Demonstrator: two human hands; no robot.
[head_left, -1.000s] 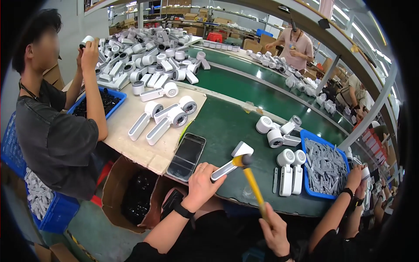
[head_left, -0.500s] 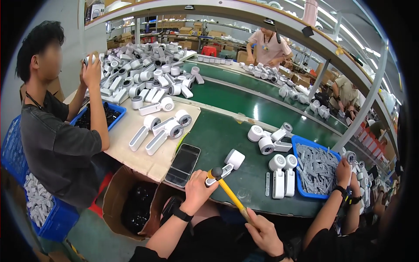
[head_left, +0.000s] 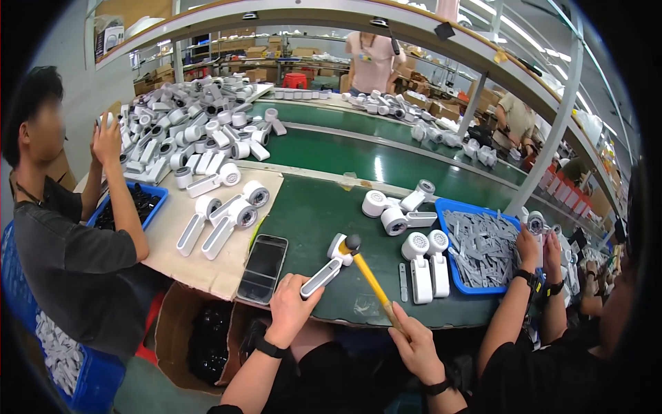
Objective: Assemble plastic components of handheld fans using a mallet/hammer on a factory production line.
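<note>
White plastic, smooth & slim-handled, filled the L hand (head_left: 293, 307), which gripped a fan (head_left: 322, 278) over the green bench (head_left: 303, 221), while the R hand (head_left: 417, 345) grasped a yellow-shafted hammer (head_left: 372, 279), its dark blunt head overlapping the fan's round end, contact unclear. A skewed blow or slack L grip could've cracked the shell or pinched fingers, prob. b/c only that hand steadied it. Glassy flat phone (head_left: 263, 269) lay nearby at left; thin matte grey strips (head_left: 480, 255) filled a blue tray (head_left: 476, 290), far R.

And there lay the phone (head_left: 263, 268), flat on the tabletop (head_left: 310, 207); a red stool (head_left: 295, 81) sat far back, an open carton (head_left: 174, 338) below!
</note>
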